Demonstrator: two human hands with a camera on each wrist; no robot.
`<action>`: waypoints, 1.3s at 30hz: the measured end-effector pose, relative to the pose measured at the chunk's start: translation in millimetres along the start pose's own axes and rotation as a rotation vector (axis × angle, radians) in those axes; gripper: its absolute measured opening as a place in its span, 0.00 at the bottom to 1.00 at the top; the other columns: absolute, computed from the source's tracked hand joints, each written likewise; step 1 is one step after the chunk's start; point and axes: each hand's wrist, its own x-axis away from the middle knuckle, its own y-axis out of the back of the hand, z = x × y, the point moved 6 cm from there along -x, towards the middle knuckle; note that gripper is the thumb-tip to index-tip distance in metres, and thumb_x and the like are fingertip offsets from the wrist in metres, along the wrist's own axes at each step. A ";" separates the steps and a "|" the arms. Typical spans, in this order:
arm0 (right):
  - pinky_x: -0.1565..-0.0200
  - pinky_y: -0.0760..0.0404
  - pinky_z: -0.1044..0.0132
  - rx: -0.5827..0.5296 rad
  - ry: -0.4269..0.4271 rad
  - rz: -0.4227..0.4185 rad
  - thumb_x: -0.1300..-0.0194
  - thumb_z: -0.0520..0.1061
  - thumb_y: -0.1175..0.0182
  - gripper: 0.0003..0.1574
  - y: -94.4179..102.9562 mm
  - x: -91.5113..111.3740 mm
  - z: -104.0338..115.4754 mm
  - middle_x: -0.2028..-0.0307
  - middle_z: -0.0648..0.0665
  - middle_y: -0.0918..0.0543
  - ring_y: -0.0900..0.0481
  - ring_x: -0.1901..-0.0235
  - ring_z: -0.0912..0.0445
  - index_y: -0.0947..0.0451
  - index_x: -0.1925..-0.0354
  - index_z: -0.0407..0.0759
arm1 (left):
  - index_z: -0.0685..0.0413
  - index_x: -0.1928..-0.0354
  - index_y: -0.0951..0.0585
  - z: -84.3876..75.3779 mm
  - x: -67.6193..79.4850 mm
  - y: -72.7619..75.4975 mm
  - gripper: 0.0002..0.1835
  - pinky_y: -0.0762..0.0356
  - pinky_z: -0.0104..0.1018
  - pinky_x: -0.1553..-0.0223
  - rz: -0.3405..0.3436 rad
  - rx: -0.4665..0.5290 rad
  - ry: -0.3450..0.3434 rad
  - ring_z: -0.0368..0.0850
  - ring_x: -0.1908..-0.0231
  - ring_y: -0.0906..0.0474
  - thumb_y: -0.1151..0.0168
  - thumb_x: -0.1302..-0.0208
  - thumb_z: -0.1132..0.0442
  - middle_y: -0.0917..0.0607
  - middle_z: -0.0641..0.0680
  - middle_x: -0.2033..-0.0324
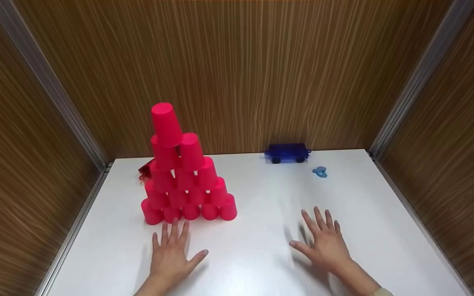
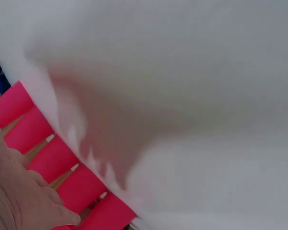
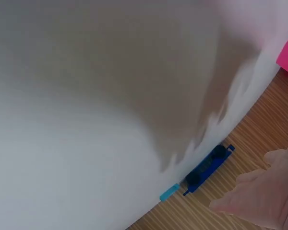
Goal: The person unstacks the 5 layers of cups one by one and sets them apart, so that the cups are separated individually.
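Observation:
Several red-pink cups, upside down, form a tall pyramid (image 1: 185, 181) on the left half of the white table, with a single cup (image 1: 167, 125) on top. My left hand (image 1: 169, 257) is spread out in front of the pyramid's base, fingers pointing at the cups and holding nothing. In the left wrist view the bottom row of cups (image 2: 53, 160) lies beyond that hand's fingers. My right hand (image 1: 327, 246) hovers over the right half of the table, fingers spread, nothing in it. Its shadow falls on the tabletop beside it.
Near the back wall stands a blue toy wagon (image 1: 287, 153) with black wheels. A small light-blue piece (image 1: 320, 172) lies just in front of it. Partly hidden behind the pyramid is a dark red object (image 1: 146, 168). Wood-grain panels (image 1: 237, 74) enclose the table (image 1: 257, 197) at the back and sides.

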 end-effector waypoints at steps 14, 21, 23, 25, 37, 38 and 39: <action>0.30 0.34 0.28 -0.187 0.131 -0.065 0.33 0.70 0.30 0.59 56.4 -48.3 48.8 0.19 0.35 0.41 0.43 0.21 0.33 0.41 0.17 0.49 | 0.59 0.16 0.44 74.9 8.9 33.5 0.59 0.59 0.77 0.25 -0.057 0.076 0.111 0.76 0.21 0.53 0.40 0.35 0.25 0.46 0.70 0.19; 0.28 0.32 0.34 -0.264 0.217 -0.075 0.32 0.66 0.29 0.56 95.8 -84.9 87.3 0.22 0.37 0.34 0.34 0.25 0.36 0.40 0.17 0.49 | 0.63 0.16 0.48 106.4 3.0 49.7 0.58 0.59 0.74 0.23 -0.087 0.272 0.146 0.76 0.21 0.53 0.43 0.30 0.27 0.48 0.72 0.19; 0.28 0.32 0.34 -0.287 0.235 -0.074 0.32 0.66 0.29 0.55 105.6 -95.5 99.2 0.22 0.37 0.33 0.33 0.25 0.36 0.39 0.17 0.50 | 0.62 0.16 0.49 114.3 -2.3 52.6 0.58 0.58 0.72 0.22 -0.103 0.357 0.147 0.75 0.20 0.53 0.42 0.30 0.28 0.48 0.71 0.19; 0.28 0.32 0.33 -0.305 0.244 -0.071 0.31 0.66 0.29 0.54 115.7 -104.5 110.6 0.22 0.38 0.33 0.34 0.25 0.37 0.39 0.17 0.52 | 0.60 0.15 0.50 120.5 -7.9 53.5 0.58 0.53 0.68 0.22 -0.109 0.453 0.151 0.72 0.20 0.53 0.39 0.30 0.29 0.48 0.69 0.18; 0.27 0.30 0.45 -0.515 0.333 -0.037 0.31 0.64 0.30 0.51 161.8 -144.3 181.9 0.23 0.49 0.30 0.33 0.24 0.51 0.38 0.18 0.54 | 0.49 0.13 0.56 138.2 -38.3 25.6 0.65 0.33 0.56 0.27 -0.011 0.961 0.274 0.65 0.18 0.51 0.24 0.39 0.37 0.50 0.61 0.16; 0.27 0.29 0.46 -0.539 0.334 -0.029 0.30 0.64 0.30 0.51 163.9 -146.9 187.1 0.23 0.48 0.30 0.32 0.24 0.52 0.37 0.18 0.54 | 0.49 0.13 0.56 138.8 -39.2 22.4 0.65 0.33 0.54 0.26 -0.009 0.999 0.283 0.64 0.18 0.52 0.23 0.39 0.39 0.50 0.60 0.16; 0.27 0.29 0.48 -0.561 0.336 -0.024 0.30 0.64 0.30 0.50 166.0 -149.6 192.0 0.23 0.48 0.29 0.32 0.24 0.52 0.37 0.19 0.54 | 0.49 0.13 0.56 139.1 -40.0 19.5 0.64 0.33 0.52 0.26 -0.008 1.035 0.292 0.63 0.18 0.52 0.22 0.39 0.41 0.50 0.60 0.16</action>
